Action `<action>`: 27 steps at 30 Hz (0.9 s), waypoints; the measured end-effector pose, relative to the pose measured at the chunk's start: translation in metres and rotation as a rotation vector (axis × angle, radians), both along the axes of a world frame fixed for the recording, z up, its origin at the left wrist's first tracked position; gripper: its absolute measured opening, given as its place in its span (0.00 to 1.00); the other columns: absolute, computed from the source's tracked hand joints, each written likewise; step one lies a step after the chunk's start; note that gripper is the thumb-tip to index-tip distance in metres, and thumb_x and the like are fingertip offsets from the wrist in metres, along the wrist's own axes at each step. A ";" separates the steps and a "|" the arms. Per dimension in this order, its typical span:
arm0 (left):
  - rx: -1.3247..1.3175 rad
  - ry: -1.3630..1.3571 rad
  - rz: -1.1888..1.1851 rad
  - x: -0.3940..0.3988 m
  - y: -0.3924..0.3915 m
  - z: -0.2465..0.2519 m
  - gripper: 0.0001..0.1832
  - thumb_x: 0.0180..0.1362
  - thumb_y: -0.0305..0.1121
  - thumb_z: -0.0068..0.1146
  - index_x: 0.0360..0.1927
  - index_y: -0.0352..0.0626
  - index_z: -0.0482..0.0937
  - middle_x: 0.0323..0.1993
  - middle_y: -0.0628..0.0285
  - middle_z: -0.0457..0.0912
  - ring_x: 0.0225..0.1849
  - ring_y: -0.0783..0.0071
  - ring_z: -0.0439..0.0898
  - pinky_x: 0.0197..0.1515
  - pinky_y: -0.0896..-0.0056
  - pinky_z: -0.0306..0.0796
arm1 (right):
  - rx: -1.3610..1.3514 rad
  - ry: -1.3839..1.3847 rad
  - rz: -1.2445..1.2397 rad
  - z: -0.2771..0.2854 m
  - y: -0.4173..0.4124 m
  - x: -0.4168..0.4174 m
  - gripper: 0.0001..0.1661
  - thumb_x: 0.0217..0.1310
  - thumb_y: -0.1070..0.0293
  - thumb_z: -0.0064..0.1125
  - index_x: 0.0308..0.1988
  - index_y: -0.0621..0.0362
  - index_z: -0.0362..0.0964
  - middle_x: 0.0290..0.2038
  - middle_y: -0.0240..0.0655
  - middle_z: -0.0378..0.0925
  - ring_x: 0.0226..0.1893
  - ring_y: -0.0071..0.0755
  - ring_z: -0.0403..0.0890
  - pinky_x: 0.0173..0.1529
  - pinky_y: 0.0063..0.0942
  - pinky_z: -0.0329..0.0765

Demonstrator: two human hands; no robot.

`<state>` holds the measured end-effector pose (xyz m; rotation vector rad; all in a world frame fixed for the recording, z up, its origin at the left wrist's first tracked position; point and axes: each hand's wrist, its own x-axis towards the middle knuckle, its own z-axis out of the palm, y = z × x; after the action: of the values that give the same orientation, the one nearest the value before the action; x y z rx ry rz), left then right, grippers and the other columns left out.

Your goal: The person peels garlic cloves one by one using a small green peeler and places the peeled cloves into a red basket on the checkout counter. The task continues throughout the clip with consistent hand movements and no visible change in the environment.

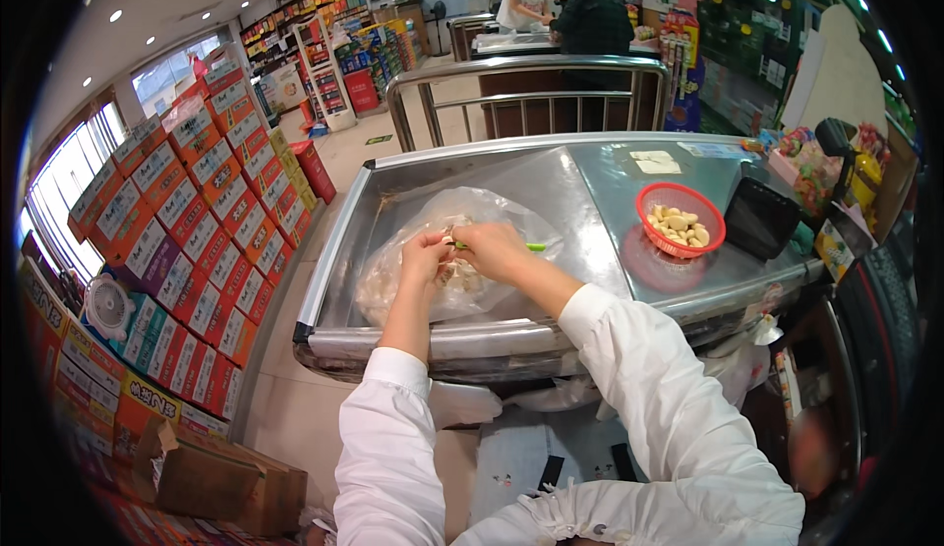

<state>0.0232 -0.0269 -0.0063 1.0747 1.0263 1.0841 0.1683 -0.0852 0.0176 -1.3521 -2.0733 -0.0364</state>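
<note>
My left hand [422, 260] pinches a small pale piece, apparently a garlic clove [447, 239], between thumb and fingers. Against it works my right hand [488, 250], closed around a small knife with a bright green handle [537, 247]; the handle's end sticks out to the right, and most of the blade is hidden. Both hands are over an open clear plastic bag [387, 280] lying on the metal counter. Whitish garlic and loose skins [463, 280] show inside the bag. To the right, a red plastic basket [681, 252] holds several peeled garlic cloves [675, 223].
A raised metal edge [472, 341] borders the steel counter [601, 177]. Right of the basket stands a dark tilted device [761, 214]. Stacked cartons [199, 214] rise at left. Beyond the counter are a steel railing [531, 65] and two people [594, 19].
</note>
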 end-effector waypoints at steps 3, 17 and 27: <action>0.059 0.093 0.034 -0.002 0.001 0.001 0.06 0.53 0.23 0.57 0.35 0.39 0.77 0.29 0.64 0.80 0.25 0.82 0.75 0.26 0.81 0.66 | -0.077 0.067 -0.042 0.000 0.000 0.007 0.10 0.54 0.61 0.57 0.35 0.53 0.73 0.30 0.41 0.79 0.33 0.51 0.78 0.35 0.44 0.72; 0.356 0.176 -0.102 0.003 -0.004 -0.003 0.07 0.52 0.21 0.58 0.37 0.37 0.80 0.32 0.64 0.81 0.33 0.81 0.78 0.35 0.82 0.71 | -0.085 0.300 -0.103 -0.012 0.016 0.014 0.13 0.54 0.60 0.58 0.38 0.55 0.76 0.31 0.47 0.79 0.34 0.55 0.78 0.35 0.44 0.74; 0.580 0.452 0.001 0.011 -0.005 -0.004 0.07 0.50 0.18 0.58 0.33 0.34 0.81 0.28 0.64 0.82 0.29 0.82 0.78 0.32 0.81 0.71 | -0.094 0.342 -0.044 -0.013 0.022 0.020 0.13 0.50 0.64 0.58 0.35 0.60 0.76 0.27 0.48 0.78 0.30 0.53 0.79 0.33 0.40 0.74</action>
<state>0.0338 -0.0324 -0.0099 1.8490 1.0836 1.2021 0.1884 -0.0635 0.0048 -1.3537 -1.7768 0.2586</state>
